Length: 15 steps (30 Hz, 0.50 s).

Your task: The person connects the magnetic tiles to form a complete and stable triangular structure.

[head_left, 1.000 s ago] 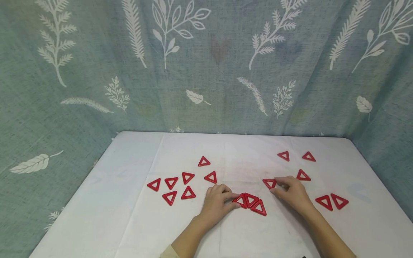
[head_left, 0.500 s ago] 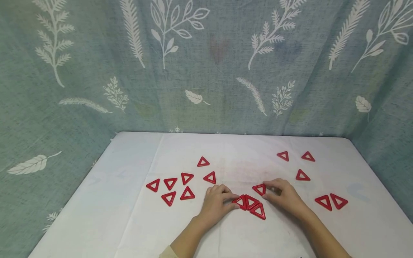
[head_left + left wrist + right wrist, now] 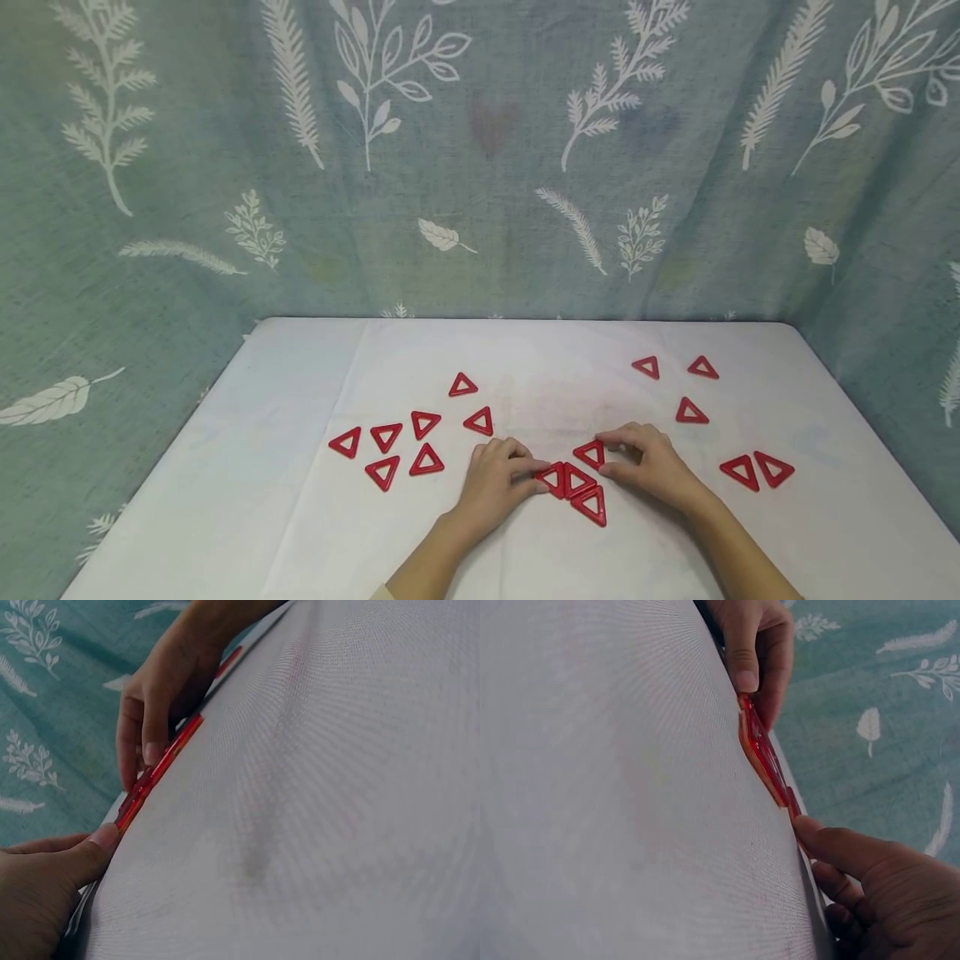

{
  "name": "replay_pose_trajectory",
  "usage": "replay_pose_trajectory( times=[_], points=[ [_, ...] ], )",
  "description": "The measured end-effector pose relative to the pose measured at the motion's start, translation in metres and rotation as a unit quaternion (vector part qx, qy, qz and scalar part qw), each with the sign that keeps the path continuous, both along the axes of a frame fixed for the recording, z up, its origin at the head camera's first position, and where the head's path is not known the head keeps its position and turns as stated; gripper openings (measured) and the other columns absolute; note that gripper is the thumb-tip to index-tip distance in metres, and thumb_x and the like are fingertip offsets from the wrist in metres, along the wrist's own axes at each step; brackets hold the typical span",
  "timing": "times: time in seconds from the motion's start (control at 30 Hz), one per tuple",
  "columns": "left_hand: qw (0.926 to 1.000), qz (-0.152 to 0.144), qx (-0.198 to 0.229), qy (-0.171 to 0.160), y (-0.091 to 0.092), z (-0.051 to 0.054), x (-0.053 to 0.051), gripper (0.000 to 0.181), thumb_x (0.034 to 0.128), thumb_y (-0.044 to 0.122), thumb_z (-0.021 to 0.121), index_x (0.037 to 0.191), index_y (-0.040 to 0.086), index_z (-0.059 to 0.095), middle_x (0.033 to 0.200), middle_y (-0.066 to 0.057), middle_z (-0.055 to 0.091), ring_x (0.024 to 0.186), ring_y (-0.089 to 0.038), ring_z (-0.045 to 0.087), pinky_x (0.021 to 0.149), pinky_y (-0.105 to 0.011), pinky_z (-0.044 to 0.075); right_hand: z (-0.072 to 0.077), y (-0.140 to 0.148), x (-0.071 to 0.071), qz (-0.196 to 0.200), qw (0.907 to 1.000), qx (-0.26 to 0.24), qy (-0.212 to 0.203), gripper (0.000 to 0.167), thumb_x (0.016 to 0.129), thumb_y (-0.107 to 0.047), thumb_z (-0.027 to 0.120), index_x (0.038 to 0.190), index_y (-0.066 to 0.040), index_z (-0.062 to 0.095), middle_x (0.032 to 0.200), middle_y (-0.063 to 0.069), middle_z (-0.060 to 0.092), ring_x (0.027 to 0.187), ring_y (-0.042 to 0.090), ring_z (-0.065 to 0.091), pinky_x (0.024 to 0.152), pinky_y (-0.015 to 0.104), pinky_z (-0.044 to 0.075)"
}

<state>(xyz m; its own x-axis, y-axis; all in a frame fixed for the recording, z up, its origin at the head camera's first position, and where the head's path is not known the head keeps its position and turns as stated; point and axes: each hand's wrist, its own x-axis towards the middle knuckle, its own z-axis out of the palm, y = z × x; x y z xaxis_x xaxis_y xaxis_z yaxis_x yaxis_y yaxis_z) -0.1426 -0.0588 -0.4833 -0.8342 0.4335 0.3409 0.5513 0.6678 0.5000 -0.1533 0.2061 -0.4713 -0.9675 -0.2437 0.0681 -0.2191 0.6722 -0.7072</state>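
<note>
Several red triangular frames lie on a white table. My left hand pinches the leftmost triangle of a joined group of three between thumb and fingers. Against it sits a middle triangle, with a lower triangle touching that one's lower right side. Just above the group, my right hand pinches another red triangle at its right side. In the right wrist view the right thumb presses that piece's edge. The left wrist view shows the pieces edge-on, so their gaps cannot be told.
Loose red triangles are scattered to the left, such as one triangle near the left hand. Three more, including a triangle, lie at the back right. A pair with a triangle is right of the right arm. A patterned curtain hangs behind the table.
My right hand has carried its triangle leftward and nearer, up to the group. My left hand keeps its pinch on the leftmost piece. The head view has shifted slightly.
</note>
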Motion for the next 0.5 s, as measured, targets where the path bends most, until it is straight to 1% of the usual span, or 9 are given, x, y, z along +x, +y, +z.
replay_pose_trajectory(
  times=[0.23, 0.33, 0.5],
  points=[
    [0.9999, 0.000, 0.002, -0.010, 0.0000, 0.0017, 0.0006, 0.026, 0.0781, 0.035, 0.074, 0.103, 0.028, 0.074, 0.091, 0.013, 0.054, 0.085, -0.005, 0.045, 0.080, -0.028, 0.033, 0.0018, -0.0017, 0.0018, -0.002, 1.0000, 0.002, -0.008, 0.042, 0.073, -0.026, 0.081, 0.114, -0.021, 0.069, 0.099, -0.009, 0.064, 0.097, 0.013, 0.050, 0.083, 0.036, 0.044],
    [0.9999, -0.001, 0.005, -0.015, 0.0000, 0.0031, 0.0016, 0.026, 0.0782, 0.034, 0.075, 0.103, 0.028, 0.074, 0.091, 0.012, 0.054, 0.085, -0.005, 0.045, 0.080, -0.028, 0.033, 0.0032, -0.0024, 0.0028, -0.003, 0.9999, 0.003, -0.014, 0.043, 0.073, -0.027, 0.081, 0.113, -0.022, 0.069, 0.101, -0.008, 0.064, 0.099, 0.015, 0.050, 0.085, 0.039, 0.040],
    [0.9998, -0.002, 0.003, -0.017, -0.0003, 0.0050, 0.0023, 0.025, 0.0795, 0.035, 0.074, 0.103, 0.028, 0.074, 0.091, 0.013, 0.054, 0.086, -0.005, 0.045, 0.080, -0.028, 0.034, 0.0043, -0.0041, 0.0045, -0.004, 0.9995, 0.004, -0.031, 0.043, 0.072, -0.030, 0.081, 0.113, -0.021, 0.069, 0.104, -0.005, 0.064, 0.102, 0.017, 0.049, 0.085, 0.040, 0.036]
  ],
)
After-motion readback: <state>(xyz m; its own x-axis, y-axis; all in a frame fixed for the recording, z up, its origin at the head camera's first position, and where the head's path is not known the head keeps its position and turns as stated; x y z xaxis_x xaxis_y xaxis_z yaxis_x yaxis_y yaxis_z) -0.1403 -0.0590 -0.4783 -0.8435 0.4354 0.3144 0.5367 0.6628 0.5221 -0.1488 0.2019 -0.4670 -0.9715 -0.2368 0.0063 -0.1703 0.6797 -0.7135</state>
